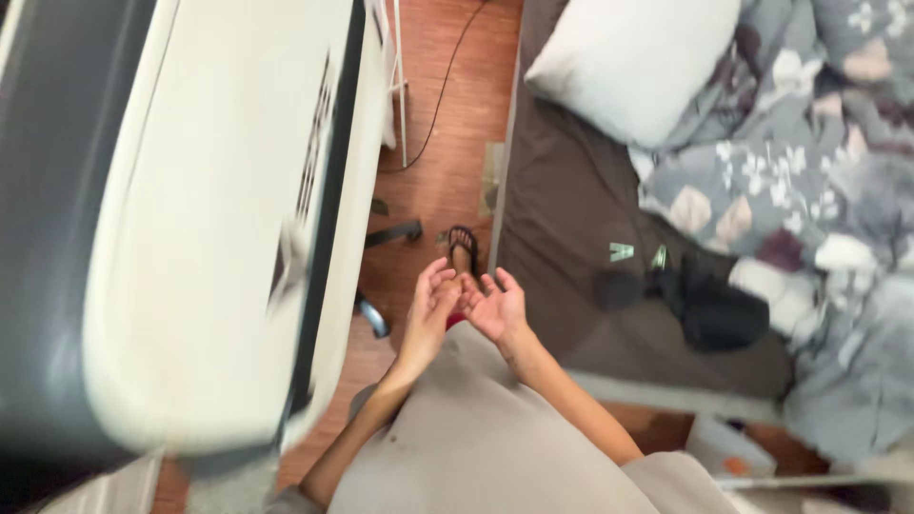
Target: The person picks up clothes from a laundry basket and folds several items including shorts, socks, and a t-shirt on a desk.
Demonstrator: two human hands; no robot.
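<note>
My left hand (428,306) and my right hand (497,305) are held out in front of me, close together, palms turned up and inward, fingers spread, holding nothing. They hover above my lap, covered by grey-beige cloth (476,438). Beyond the fingertips my foot in a dark sandal (463,244) rests on the wooden floor (438,171). The frame is motion-blurred.
A big cream and black appliance (209,219) fills the left side. A bed with a brown sheet (562,219) lies to the right, bearing a white pillow (633,62), a floral grey duvet (800,162) and a black garment (705,305). A black cable (443,90) runs over the floor.
</note>
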